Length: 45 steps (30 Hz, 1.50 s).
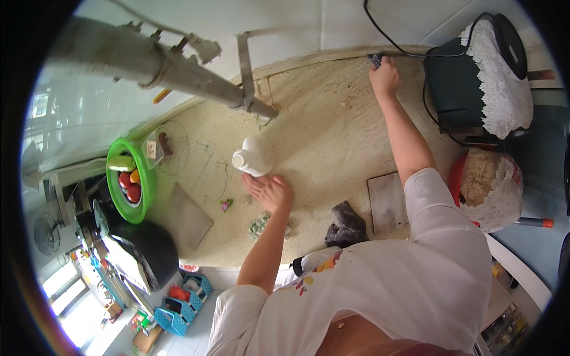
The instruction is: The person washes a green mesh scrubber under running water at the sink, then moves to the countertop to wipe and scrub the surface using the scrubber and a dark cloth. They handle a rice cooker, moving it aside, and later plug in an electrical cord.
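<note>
My right hand (pixel 385 76) reaches to the back edge of the stone-look countertop (pixel 311 133) and grips a bunched grey cloth (pixel 375 59) close to the wall. Beside my left hand (pixel 270 192), which lies flat on the counter with nothing in it, is a white plastic bottle (pixel 254 158). The fingertips are at the bottle's base; whether they touch it I cannot tell. A second dark grey cloth (pixel 347 224) lies crumpled near the counter's front edge, close to my shirt.
A grey pipe (pixel 200 80) slants down to the counter. Left are a green basin (pixel 147 191) of produce, a clear container (pixel 154 149) and a black appliance (pixel 151 249). A lace-covered dark appliance (pixel 454 89) with a black cord (pixel 427 98) stands right, near a covered red container (pixel 456 175).
</note>
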### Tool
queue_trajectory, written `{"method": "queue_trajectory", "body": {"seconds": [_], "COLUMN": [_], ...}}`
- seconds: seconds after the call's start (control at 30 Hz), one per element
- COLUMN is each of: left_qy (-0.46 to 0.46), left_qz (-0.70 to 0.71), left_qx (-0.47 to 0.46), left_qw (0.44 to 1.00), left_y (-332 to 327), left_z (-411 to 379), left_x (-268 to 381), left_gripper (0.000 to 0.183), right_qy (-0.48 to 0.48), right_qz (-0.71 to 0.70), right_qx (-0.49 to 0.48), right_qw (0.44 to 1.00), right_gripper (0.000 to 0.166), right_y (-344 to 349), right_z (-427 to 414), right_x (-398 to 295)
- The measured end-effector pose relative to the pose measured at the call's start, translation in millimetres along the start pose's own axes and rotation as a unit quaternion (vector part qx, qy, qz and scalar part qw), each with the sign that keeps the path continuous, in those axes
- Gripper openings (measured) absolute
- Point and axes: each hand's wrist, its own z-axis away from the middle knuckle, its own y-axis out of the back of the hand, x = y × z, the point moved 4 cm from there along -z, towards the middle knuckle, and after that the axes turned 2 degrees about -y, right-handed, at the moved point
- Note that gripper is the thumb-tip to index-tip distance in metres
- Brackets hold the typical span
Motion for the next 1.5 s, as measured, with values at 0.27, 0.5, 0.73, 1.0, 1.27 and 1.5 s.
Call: {"method": "queue_trajectory", "body": {"seconds": [0.27,0.5,0.73,1.0,1.27,1.5], "left_qy": [-0.01,-0.012,-0.024,-0.007,0.01,-0.008], "left_qz": [0.038,0.039,0.064,0.057,0.075,0.049], "left_qx": [0.036,0.036,0.058,0.055,0.047,0.069], "left_qw": [0.999,0.998,0.996,0.997,0.996,0.996], "left_y": [6,5,11,7,5,8], "left_z": [-1,2,0,2,7,3], "left_x": [-3,-2,2,-2,-4,-3], "left_gripper": [0.067,0.069,0.063,0.068,0.07,0.067], "right_qy": [0.139,0.276,0.078,0.098,0.158,0.122], "right_qz": [-0.101,-0.189,-0.033,-0.004,-0.017,-0.064], "right_qx": [-0.116,-0.139,-0.096,-0.157,-0.134,-0.138], "right_qw": [0.978,0.932,0.992,0.983,0.978,0.981], "right_gripper": [0.016,0.02,0.016,0.028,0.032,0.023], "right_y": [-2,18,21,34,44,15], "right_z": [75,169,50,93,144,80], "right_x": [-83,-83,-48,-10,22,-69]}}
